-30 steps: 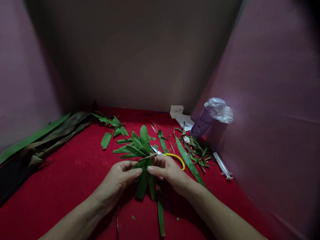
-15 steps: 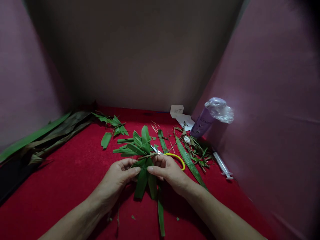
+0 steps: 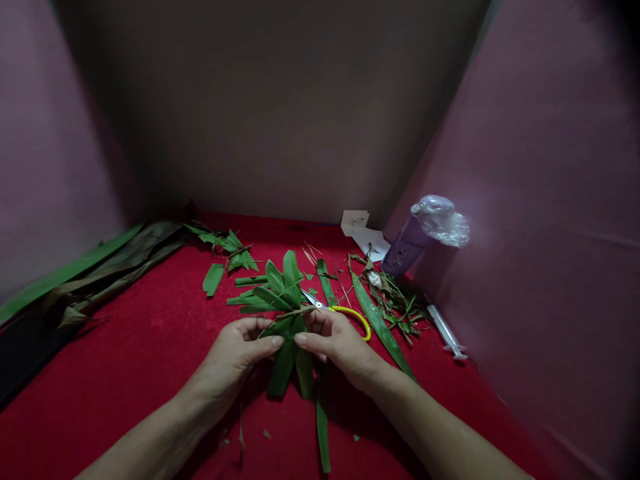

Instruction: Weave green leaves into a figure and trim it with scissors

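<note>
One green leaf bundle point(image 3: 291, 328), blades splayed, brown twig point(image 3: 290, 314) across it, pinched in both our left hand point(image 3: 245, 347) and right hand point(image 3: 336, 340) over the red surface point(image 3: 150, 340). We also list yellow-handled scissors point(image 3: 350, 311), partly masked by our right hand, and one syringe point(image 3: 445, 330).

Between left hand point(image 3: 245, 351) and right hand point(image 3: 334, 341), a leaf bundle point(image 3: 287, 328); just behind, to the right, scissors point(image 3: 346, 311). Farther right, twigs point(image 3: 397, 300) before a bottle point(image 3: 403, 252); far and left, leaf scraps point(image 3: 233, 251).
</note>
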Tool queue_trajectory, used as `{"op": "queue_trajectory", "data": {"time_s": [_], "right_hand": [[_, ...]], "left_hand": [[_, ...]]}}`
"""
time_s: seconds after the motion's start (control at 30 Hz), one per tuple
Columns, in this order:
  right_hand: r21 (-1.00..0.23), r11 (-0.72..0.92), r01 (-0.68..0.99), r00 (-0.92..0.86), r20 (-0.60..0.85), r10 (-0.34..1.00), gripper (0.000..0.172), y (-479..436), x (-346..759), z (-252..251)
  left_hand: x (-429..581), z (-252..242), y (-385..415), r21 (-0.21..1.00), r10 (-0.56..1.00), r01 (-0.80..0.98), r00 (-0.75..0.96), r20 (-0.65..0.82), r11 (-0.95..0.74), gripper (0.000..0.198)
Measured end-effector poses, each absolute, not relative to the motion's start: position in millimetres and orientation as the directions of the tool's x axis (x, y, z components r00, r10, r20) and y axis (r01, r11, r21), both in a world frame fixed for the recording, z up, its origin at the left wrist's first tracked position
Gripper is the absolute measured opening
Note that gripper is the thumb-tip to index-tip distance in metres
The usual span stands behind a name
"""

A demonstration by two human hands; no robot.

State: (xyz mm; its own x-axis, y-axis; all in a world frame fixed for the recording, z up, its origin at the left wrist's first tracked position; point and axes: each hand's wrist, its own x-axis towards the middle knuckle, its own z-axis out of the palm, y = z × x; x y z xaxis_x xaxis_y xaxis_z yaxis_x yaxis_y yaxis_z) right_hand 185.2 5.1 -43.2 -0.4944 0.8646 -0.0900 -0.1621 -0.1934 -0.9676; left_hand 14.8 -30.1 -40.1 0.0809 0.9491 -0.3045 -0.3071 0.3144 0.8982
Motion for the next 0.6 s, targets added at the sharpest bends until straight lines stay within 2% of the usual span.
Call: {"op": "queue_trajectory", "data": {"time_s": [0.3, 0.4, 0.6], "right_hand": [[-0.971, -0.191, -0.146, -0.499, -0.095, 0.861, 0.028, 4.6, 185.4, -44.8], [-0.973, -0.180, -0.144, -0.495, -0.087, 0.864, 0.027, 4.2, 185.5, -43.1], [-0.975, -0.175, -0.138, -0.500, -0.084, 0.862, 0.027, 4.2, 185.2, -42.5]], "left_hand": [[17.3, -35.6, -29.9, 0.878, 0.948, -0.360, 0.174, -0.267, 0.314, 0.030], [17.8, -33.2, -31.4, 0.872, 0.937, -0.353, 0.207, -0.280, 0.338, 0.027], [16.4, -35.7, -31.1, 0.891, 0.937, -0.294, 0.135, -0.321, 0.347, 0.017]]}}
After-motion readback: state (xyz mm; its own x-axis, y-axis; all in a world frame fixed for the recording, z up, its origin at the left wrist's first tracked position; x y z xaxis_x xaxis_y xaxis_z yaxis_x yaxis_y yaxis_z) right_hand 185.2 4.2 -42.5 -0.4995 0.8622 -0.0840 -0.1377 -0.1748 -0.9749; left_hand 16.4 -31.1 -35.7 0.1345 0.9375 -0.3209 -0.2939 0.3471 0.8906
